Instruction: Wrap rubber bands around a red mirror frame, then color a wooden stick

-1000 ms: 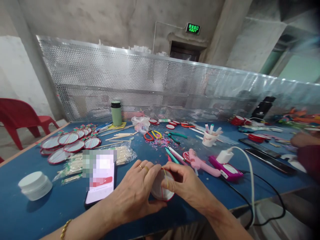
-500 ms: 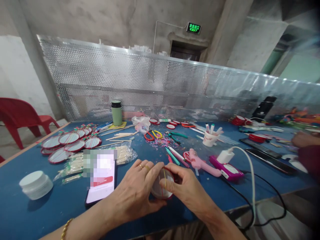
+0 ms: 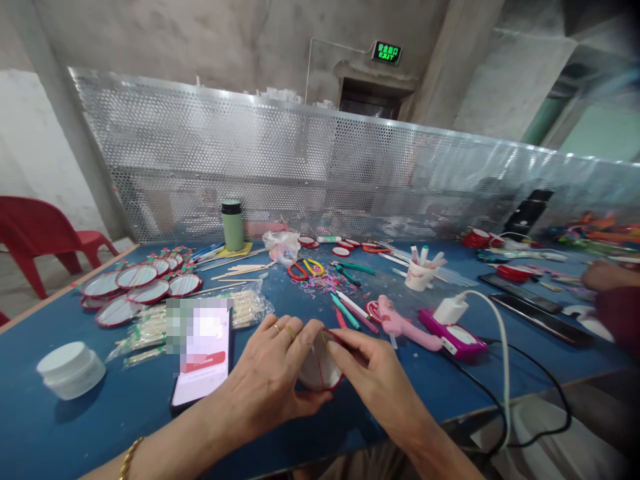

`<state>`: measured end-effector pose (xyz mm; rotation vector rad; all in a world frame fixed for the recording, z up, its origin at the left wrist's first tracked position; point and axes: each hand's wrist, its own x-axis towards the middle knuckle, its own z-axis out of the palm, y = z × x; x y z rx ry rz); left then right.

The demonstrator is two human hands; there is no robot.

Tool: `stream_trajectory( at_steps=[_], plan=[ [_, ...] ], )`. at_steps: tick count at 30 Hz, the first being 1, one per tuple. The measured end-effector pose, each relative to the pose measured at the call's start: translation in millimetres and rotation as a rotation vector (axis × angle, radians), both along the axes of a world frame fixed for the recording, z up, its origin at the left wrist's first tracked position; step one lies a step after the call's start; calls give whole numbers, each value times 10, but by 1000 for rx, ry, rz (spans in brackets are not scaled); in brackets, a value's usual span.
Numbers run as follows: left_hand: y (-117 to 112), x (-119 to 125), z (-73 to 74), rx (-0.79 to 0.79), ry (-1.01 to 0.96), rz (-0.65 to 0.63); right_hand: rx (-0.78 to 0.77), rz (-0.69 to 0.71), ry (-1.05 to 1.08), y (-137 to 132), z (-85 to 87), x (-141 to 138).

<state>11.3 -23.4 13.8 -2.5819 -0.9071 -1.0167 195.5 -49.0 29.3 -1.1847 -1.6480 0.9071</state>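
Blue worktable (image 3: 100, 427), both hands closed on one small red-rimmed disc (image 3: 316, 372).

Nearest the camera, the left hand (image 3: 270, 383) cupped the disc from behind with fingers curled over its top edge, while the right hand (image 3: 375, 377) pinched the rim between thumb and forefinger. The disc was held just above the table near its front edge, and a thin red strand crossed its face. It looked light, thin and fairly stiff, with a face likely to scuff or dent, so the rim seemed the sound place to grip. A phone (image 3: 203, 360) lay just left of the hands, with a white tub (image 3: 70, 370) farther left. Beyond were a pink glue gun (image 3: 400, 323), scissors (image 3: 305, 269) and a cluster of discs (image 3: 135, 287). A green flask (image 3: 233, 225) stood by the perforated metal screen (image 3: 300, 173). Another person's hand (image 3: 603, 275) rested far right.
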Motion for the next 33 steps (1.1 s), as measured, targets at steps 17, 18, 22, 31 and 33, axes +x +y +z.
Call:
stream_trajectory(
  at_steps=[17,18,22,31,33],
  plan=[
    [3,9,-46,95,-42,81,594,-323,-364,-76,-113,-203],
    [-6,17,-46,83,-43,76,597,-319,-372,-56,-104,-225],
    [-21,34,-27,49,-45,73,647,-348,-381,-7,-109,-283],
    [-37,31,-6,40,-10,80,761,-309,-457,-35,-169,-246],
    [-35,28,-8,38,-8,82,766,-301,-451,-36,-164,-239]
  ],
)
